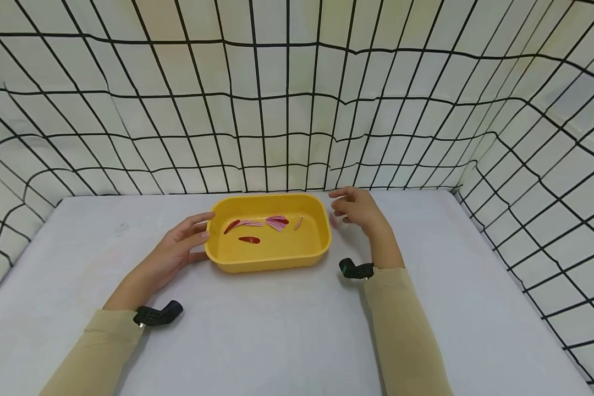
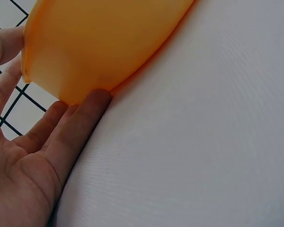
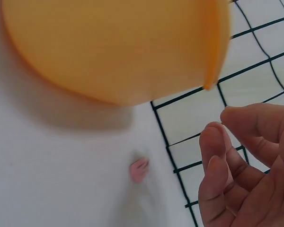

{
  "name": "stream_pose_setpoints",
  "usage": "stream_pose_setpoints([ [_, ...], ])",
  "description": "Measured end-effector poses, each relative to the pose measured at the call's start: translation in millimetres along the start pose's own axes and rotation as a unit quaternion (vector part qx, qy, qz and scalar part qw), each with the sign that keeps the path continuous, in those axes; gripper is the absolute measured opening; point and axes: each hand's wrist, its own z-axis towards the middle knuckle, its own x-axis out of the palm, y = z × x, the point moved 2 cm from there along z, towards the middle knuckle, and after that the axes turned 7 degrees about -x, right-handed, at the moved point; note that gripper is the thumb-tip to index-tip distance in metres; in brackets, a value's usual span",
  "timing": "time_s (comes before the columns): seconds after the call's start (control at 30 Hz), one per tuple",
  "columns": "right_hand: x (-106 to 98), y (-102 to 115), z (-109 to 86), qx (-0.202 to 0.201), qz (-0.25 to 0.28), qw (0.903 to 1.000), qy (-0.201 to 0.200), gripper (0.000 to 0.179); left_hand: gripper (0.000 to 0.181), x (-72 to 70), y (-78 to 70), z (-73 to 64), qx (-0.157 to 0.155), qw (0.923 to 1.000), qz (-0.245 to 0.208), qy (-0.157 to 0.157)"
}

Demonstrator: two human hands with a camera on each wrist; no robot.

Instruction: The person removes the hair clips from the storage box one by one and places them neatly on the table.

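A yellow rectangular tray [image 1: 267, 267] sits on the white tabletop. Inside lie a dark red curved piece [image 1: 231, 226] like a dried chili, another red piece [image 1: 249, 240], pink-and-white strips [image 1: 277, 222] and a thin pale pink piece [image 1: 298, 223]. My left hand [image 1: 180, 245] rests at the tray's left end, its fairly straight fingertips touching the rim and the outer wall [image 2: 99, 52]. My right hand [image 1: 358, 209] hovers just off the right end, fingers loosely bent with nothing between them. Below it, a small pink piece [image 3: 139, 170] lies on the table.
Black wire mesh [image 1: 287, 99] stands along the back of the table, with white cloth behind it. More mesh [image 1: 539, 220] rises on the right side, and on the left too. Both wrists wear black bands [image 1: 158, 313] over beige sleeves.
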Motion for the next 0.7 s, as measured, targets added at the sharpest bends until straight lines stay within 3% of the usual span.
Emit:
stream_pose_setpoints([
  [0.17,-2,12,-3.2,-0.025,0.039,0.9989,-0.005,0.029,0.053,-0.3,-0.2,-0.1,0.001,1.0,0.002,0.001],
  [0.33,2,24,-8.8,-0.051,0.06,0.9968,0.014,0.026,0.053,-1.0,0.6,0.1,0.0,1.0,0.001,0.003],
  [0.7,30,47,-17.3,-0.092,0.085,0.9899,0.067,0.021,0.054,-0.7,1.6,1.3,0.007,0.9999,0.0,0.009],
])
